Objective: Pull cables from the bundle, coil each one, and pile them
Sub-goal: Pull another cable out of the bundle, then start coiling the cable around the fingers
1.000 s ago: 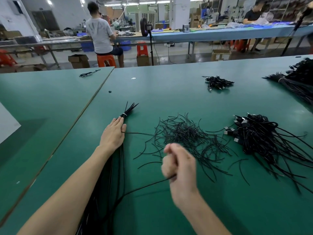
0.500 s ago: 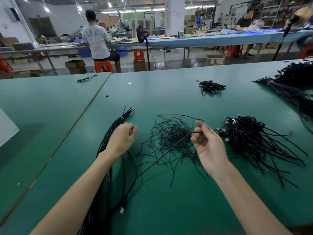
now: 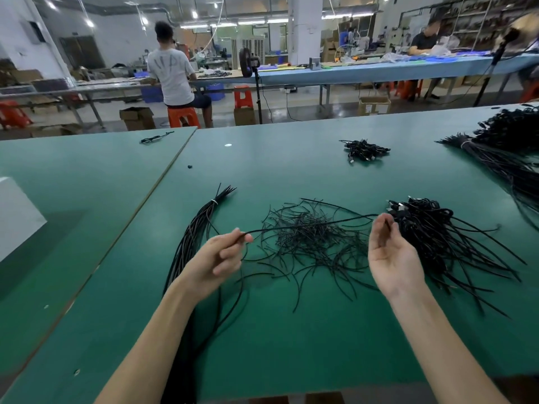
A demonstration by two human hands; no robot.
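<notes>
- The left hand is raised above the green table, in from the middle of its near edge. Its grip is clamped on a black cable, pinched between thumb and forefinger.
- From that pinch the cable runs through the air, rising slightly, to the right hand. That hand is palm-up with its fingers curled, and its grip closes on the cable's other end.
- Below the left hand, more black cable hangs down towards the near edge.
- The bundle of black cables lies on the table just left of the left hand. A white tie binds it near its far tip, and it runs back under the left forearm to the near edge.
- Loose black strands lie scattered mid-table, below the stretched cable and between the two hands.
- A pile of coiled cables lies just beyond the right hand, its tails fanning towards the right edge.
- A small pile of cables lies well apart, nearer the far edge.
- A large heap of black cables fills the far right corner.
- A second table butts against the left edge.
</notes>
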